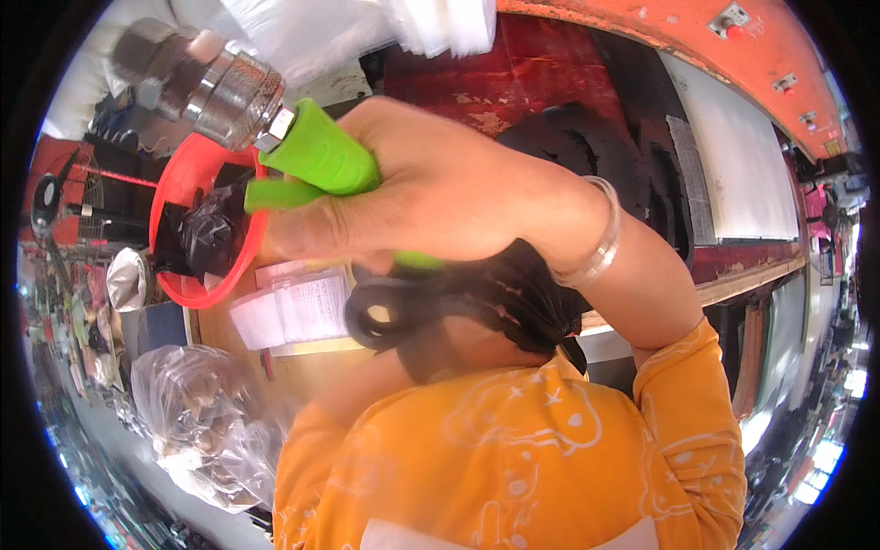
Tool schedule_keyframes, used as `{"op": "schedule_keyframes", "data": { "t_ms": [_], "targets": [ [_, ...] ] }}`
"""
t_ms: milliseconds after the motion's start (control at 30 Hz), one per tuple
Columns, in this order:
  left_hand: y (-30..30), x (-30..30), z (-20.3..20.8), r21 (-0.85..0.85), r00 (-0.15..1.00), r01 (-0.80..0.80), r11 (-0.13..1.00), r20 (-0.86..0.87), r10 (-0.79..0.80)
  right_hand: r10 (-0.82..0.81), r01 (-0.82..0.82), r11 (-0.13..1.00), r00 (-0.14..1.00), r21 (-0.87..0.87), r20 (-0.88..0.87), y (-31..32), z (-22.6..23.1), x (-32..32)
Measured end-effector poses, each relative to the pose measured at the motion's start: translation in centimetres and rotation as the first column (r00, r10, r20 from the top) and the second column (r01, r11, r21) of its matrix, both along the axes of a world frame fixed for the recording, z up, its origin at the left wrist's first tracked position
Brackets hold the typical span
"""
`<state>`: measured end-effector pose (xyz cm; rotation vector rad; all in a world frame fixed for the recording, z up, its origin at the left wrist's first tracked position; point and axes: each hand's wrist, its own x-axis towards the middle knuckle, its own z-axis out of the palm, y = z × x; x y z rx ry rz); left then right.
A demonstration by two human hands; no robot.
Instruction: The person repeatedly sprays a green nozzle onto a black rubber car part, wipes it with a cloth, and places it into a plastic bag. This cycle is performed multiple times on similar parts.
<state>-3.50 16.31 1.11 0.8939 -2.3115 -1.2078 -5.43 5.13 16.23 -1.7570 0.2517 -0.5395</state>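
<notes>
My right hand [412, 183], with a clear bangle at its wrist, is raised close to the camera. Its fingers are closed round a bright green tool [321, 151] that has a lever, a metal nut and a shiny metal coupling at its upper left end. Below it, my left hand [472, 335] is blurred and partly covered by a bundle of black straps [513, 298]. The hand appears to grip this bundle, though its fingertips are hidden. One black loop [371, 313] sticks out to the left.
A red-rimmed bin [171, 283] holding black plastic stands left of my hands. Printed papers [298, 307] lie on the table nearby. A clear plastic bag [202, 422] is at lower left. Black pieces [587, 147] rest on a dark red surface [513, 73], near an orange machine frame [678, 27].
</notes>
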Motion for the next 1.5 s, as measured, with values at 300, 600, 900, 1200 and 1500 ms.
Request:
{"op": "schedule_keyframes", "data": {
  "t_ms": [300,600,900,1200,1500],
  "targets": [
    [0.7,-2.5,-4.9,0.218,0.963,-0.14,0.966,-0.198,0.184,-0.435,0.352,0.79,0.899,-0.502,-0.053,-0.3,0.1,1.5],
    [1.8,1.6,-1.4,0.324,0.927,-0.045,0.945,-0.339,0.16,-0.399,0.314,0.806,0.914,-0.502,-0.07,-3.9,2.9,-5.4],
    [-9.6,8.2,10.3,0.352,0.002,0.5,0.791,-0.914,0.405,0.074,-0.302,0.894,0.829,0.332,0.555,-2.6,10.0,-14.7],
    [-10.1,8.6,11.0,0.231,0.493,0.145,0.962,-0.86,0.133,-0.53,0.524,0.812,0.846,-0.255,0.053,-3.4,7.6,-13.1],
    [-8.6,5.9,12.8,-0.045,0.261,0.668,0.743,-0.921,-0.291,0.062,-0.077,0.995,0.975,0.06,0.214,-1.9,1.9,-9.4]
  ]
}}
